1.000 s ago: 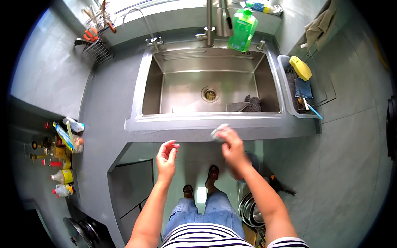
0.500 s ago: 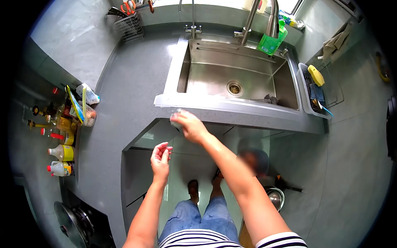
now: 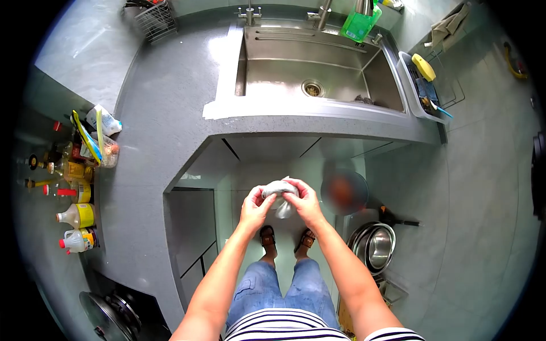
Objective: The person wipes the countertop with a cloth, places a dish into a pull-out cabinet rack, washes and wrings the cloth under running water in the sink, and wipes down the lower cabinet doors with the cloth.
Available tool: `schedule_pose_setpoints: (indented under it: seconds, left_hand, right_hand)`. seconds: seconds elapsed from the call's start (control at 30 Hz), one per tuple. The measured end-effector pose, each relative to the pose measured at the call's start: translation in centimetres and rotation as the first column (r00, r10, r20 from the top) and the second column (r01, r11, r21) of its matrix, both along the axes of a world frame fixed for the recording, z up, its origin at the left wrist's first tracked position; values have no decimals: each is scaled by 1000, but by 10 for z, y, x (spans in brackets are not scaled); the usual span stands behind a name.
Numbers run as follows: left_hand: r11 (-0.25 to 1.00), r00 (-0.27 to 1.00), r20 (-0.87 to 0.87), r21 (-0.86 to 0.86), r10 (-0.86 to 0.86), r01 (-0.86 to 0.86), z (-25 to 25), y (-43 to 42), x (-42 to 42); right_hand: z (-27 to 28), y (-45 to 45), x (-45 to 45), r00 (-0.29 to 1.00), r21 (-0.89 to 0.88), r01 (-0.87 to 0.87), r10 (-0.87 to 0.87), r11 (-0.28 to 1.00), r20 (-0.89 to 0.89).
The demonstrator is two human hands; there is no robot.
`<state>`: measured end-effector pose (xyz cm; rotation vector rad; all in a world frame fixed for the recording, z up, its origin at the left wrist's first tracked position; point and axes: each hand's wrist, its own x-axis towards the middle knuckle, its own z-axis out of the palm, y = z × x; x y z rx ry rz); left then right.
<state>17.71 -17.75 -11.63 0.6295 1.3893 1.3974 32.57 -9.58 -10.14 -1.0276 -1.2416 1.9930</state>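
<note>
A small pale grey, crumpled piece of film or cloth (image 3: 280, 187) is held between both hands over the floor, in front of the counter edge, with a thin part hanging down. My left hand (image 3: 254, 208) pinches its left side between thumb and fingers. At its right side, my right hand (image 3: 305, 203) grips it the same way. The steel sink (image 3: 278, 68) lies beyond the hands, with a dark scrap near its right corner. What the piece is made of is too small to tell.
The grey counter (image 3: 165, 108) curves round on the left, with bottles (image 3: 77, 216) along its far left side. Steel bowls (image 3: 380, 248) and a round bin (image 3: 344, 192) stand on the right. A green soap bottle (image 3: 359, 25) and a plastic tray (image 3: 410, 85) flank the sink.
My right hand has come down from the counter edge with the grey piece and met my left hand, which now grips it too. The view has shifted, showing the sink higher up.
</note>
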Motion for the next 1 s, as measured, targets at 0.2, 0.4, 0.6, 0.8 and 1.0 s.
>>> schedule_pose_setpoints:
  seconds: [0.2, 0.4, 0.6, 0.8, 1.0]
  left_hand:
    - [983, 980, 66, 12, -185, 185, -7, -10, -4]
    - [972, 825, 532, -9, -192, 233, 28, -5, 3]
    - [946, 931, 190, -35, -310, 322, 25, -6, -3]
    - [978, 972, 106, 17, -209, 208, 23, 3, 30]
    - [995, 994, 110, -97, -26, 37, 45, 27, 69]
  right_hand:
    - [-9, -6, 26, 893, 378, -70, -111, 923, 437]
    - [-4, -7, 51, 914, 219, -338, 264, 915, 310]
    - [-7, 2, 84, 976, -225, -13, -37, 974, -216]
    - [-6, 2, 98, 963, 14, 271, -271, 963, 8]
    - [19, 14, 115, 823, 644, 367, -557, 671, 112]
